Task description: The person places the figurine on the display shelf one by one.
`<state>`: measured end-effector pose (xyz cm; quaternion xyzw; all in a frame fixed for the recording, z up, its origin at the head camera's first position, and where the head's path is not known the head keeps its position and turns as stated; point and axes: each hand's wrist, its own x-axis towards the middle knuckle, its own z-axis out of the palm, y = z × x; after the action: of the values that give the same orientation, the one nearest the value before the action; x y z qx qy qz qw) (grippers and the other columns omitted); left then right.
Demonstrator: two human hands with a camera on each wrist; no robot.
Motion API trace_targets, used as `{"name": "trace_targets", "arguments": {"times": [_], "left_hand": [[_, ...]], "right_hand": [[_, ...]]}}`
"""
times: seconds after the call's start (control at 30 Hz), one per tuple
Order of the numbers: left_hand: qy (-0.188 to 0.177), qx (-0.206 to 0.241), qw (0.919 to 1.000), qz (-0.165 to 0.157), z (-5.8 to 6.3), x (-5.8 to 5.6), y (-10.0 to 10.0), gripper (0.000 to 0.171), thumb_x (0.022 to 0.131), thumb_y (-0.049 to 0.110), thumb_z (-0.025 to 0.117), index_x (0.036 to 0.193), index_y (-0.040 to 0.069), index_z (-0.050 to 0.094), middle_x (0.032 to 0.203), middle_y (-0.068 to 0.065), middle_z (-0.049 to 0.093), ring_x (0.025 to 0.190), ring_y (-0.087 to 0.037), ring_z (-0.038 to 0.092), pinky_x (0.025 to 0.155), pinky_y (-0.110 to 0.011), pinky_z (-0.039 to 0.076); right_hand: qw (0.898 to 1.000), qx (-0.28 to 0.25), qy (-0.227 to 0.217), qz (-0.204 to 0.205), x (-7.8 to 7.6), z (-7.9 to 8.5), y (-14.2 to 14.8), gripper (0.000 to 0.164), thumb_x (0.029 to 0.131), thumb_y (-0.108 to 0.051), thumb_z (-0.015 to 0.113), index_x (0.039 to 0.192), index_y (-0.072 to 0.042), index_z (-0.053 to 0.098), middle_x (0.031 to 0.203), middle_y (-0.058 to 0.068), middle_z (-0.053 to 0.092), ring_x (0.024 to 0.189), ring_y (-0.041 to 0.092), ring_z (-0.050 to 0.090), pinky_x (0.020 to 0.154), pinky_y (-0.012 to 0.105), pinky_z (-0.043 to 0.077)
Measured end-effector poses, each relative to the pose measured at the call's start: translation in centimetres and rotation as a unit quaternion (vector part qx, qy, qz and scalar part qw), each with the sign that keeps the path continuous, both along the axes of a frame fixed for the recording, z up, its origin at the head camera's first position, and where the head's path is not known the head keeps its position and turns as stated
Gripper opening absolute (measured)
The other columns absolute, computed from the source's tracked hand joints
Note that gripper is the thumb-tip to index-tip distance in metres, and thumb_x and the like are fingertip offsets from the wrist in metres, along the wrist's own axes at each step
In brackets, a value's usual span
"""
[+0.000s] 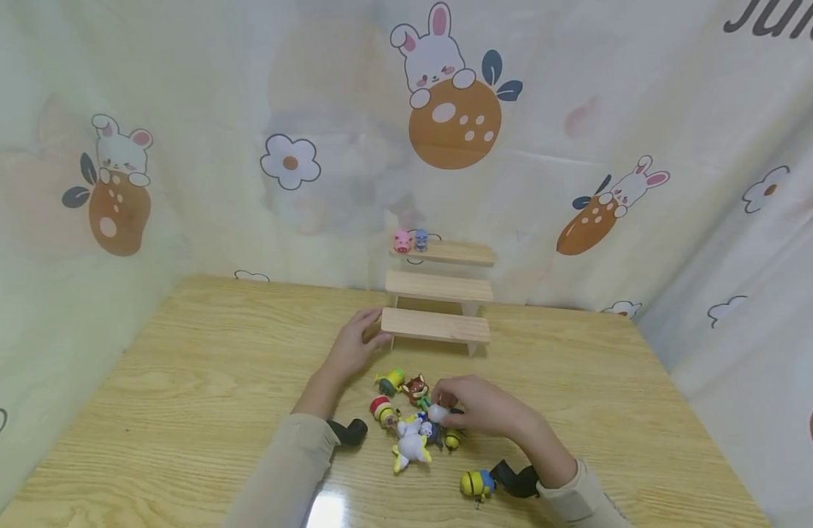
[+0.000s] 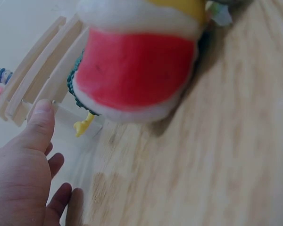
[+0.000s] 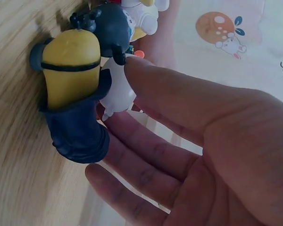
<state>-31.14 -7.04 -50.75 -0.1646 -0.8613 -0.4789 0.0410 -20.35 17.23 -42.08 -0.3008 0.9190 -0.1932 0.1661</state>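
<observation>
My left hand (image 1: 353,345) is at the left end of the lowest step of a wooden three-step stand (image 1: 435,325), its fingers relaxed and the thumb (image 2: 41,113) near the step. Over a cluster of toy figures, my right hand (image 1: 485,405) pinches a small white figure (image 3: 118,87) between thumb and fingers. Right beside it lies a minion figure in dark blue (image 3: 73,75). A dark-headed figure (image 3: 111,29) is just beyond. Also in the cluster are a brown fox figure (image 1: 417,389), a white-and-yellow figure (image 1: 413,446) and a red-capped minion (image 1: 383,408).
A pink pig figure (image 1: 402,240) and a blue figure (image 1: 421,240) stand on the top step. A yellow-green figure (image 1: 393,379) lies behind the cluster. Another minion (image 1: 475,483) lies near my right sleeve. Behind the wooden table (image 1: 201,352) hangs a printed curtain (image 1: 353,220).
</observation>
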Motion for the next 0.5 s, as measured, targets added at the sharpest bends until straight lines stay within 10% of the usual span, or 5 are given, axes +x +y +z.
{"name": "trace_targets", "arguments": {"times": [0.5], "left_hand": [[-0.003,0.003,1.0,0.0,0.15,0.12,-0.02,0.065,0.088,0.036,0.066,0.143,0.011,0.042,0.147,-0.009,0.042,0.136,-0.03,0.038,0.115,-0.047,0.029]], "right_hand": [[1.0,-0.026,0.009,-0.003,-0.47,-0.99,0.52,0.021,0.091,-0.023,0.062,0.11,-0.014,0.066,0.098,-0.006,0.068,0.086,0.005,0.062,0.075,0.025,0.054]]}}
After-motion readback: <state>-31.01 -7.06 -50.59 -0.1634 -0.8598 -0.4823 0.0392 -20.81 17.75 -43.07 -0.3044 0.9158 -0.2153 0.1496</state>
